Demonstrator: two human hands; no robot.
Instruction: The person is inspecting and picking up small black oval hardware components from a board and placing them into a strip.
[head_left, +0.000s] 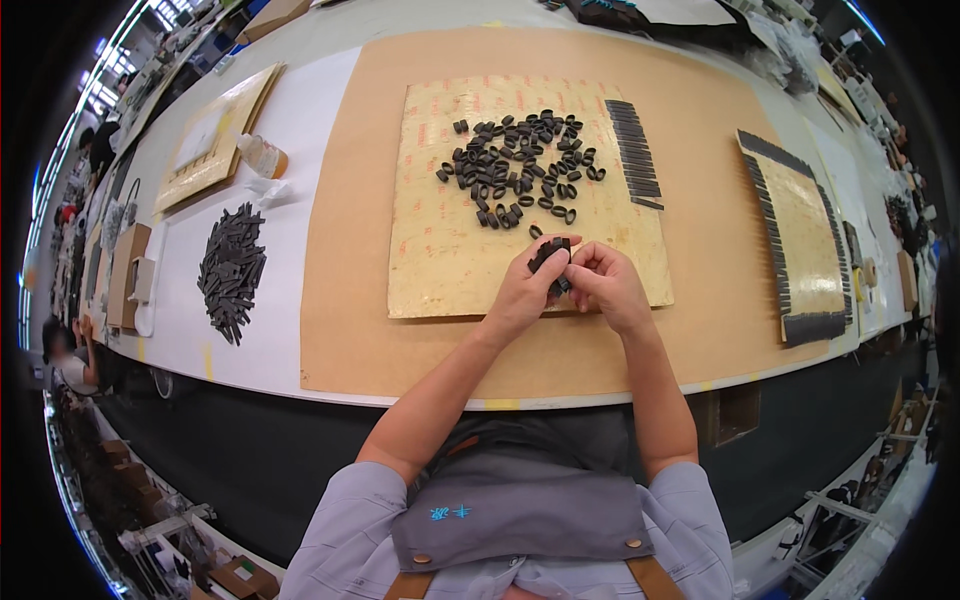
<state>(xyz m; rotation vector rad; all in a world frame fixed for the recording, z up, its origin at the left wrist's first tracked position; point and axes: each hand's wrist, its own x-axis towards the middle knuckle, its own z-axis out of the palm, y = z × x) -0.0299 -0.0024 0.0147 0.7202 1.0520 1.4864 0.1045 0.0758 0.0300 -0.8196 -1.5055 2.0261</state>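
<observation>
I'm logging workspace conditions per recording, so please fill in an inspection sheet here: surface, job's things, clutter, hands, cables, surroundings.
Surface: brown sheet over a white surface; yellowish board on top.
Job's things: black loops scattered on the board; row of black strips near its right edge; pile of dark strips at left; strip-edged panel at right.
Clutter: bottle at left.
Hands: left hand holds black pieces; right hand has its fingers at them, grip unclear.
Cables: nothing seen for certain.
Surroundings: a person at far left; metal rack at lower right.
</observation>
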